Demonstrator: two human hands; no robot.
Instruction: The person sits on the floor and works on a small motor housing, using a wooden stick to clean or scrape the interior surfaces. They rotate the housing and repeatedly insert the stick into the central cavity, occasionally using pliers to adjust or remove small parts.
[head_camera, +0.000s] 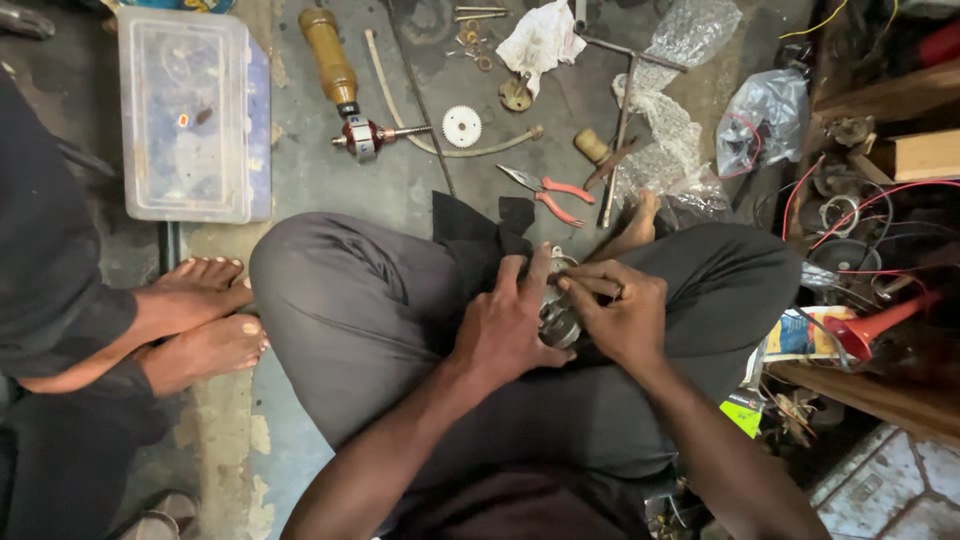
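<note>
Head view: looking straight down on a person seated cross-legged on a concrete floor (330, 170), both hands meeting over the lap.
Left hand (507, 325): lies palm-down with fingers spread, cupping the left side of a small metal part (558, 318); index and middle fingers reach over its top edge.
Right hand (620, 312): fingers curled and pressed against the right side of the metal part, thumb tip touching its upper rim.
Metal part: a roundish grey piece, mostly hidden between the 2 hands, resting on the lap above the crossed grey trousers (350, 320); its exact shape cannot be told.
Black cloth (475, 235): spread over the left thigh, just behind the left hand.
Red-handled pliers (548, 192): on the floor just beyond the knees, jaws pointing left.
White gear (461, 126): flat on the floor, beside a small motor rotor (368, 136).
Wooden-handled tool (329, 55): lies upright in the frame, its tip near the rotor.
Clear plastic box (190, 115): closed, at upper left on the floor.
Bubble wrap (680, 90): crumpled at upper right, near a T-shaped metal wrench (625, 95).
Second person: 2 bare feet (205, 315) at left, close to the seated person's knee.
Red funnel (875, 325): at right, among wires and clutter.
</note>
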